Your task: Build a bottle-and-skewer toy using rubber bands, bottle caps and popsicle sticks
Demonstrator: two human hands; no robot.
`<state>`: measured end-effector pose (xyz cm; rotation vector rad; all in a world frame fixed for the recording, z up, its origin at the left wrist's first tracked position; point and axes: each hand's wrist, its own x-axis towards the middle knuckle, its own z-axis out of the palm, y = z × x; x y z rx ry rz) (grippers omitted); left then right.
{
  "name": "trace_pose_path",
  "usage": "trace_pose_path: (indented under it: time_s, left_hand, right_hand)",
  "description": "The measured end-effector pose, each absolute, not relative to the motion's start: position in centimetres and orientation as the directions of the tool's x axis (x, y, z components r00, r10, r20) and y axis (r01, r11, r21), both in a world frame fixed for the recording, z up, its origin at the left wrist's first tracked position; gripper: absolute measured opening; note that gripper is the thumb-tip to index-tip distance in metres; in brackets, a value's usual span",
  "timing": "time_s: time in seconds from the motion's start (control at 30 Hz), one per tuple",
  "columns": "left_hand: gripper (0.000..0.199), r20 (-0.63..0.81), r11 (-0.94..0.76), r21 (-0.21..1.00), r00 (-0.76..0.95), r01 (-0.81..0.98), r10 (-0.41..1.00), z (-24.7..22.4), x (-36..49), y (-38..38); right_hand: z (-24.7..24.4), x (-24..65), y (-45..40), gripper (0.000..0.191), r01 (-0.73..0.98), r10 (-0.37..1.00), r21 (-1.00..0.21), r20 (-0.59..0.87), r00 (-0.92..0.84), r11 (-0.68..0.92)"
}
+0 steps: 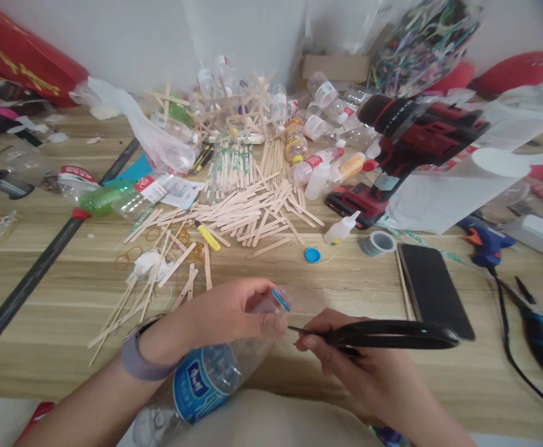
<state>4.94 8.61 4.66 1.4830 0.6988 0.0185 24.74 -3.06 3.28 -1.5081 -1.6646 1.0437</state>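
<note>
Soft, even light casts faint shadows; the slightly hazy view stretches and blurs toward its edges.

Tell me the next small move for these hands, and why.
Perhaps draw the left thumb back a little before any cut: the left hand grips the bottle near its mouth, and the right hand holds the black-handled scissors with a tip pointing toward that thumb, very close to it.
</note>
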Motion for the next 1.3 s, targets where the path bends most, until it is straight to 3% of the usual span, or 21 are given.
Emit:
trace_pose_path:
  time_s: [0.47, 1.13, 1.3]
  left_hand:
    - [0.034, -0.44, 0.429, 0.849, 0.861, 0.308, 0.253, 4.3, 5.2, 8.4]
    - [0.034, -0.551, 0.43, 0.803, 0.789, 0.413, 0.272, 4.0, 5.3, 8.3]
    - [0.031, -0.564, 0.45, 0.808, 0.721, 0.381, 0.403, 4.2, 5.1, 8.7]
  right_hand:
    - [4.0, 26.0, -2.5, 0.015, 0.568, 0.937, -0.794, 0.004, -0.349, 0.215]
    - [3.6, 26.2, -1.5, 0.034, 0.583, 0.829, -0.617, 0.223, -0.514, 0.528]
    - [3.8, 26.2, -1.8, 0.032, 0.544, 0.812, -0.669, 0.159, -0.561, 0.507]
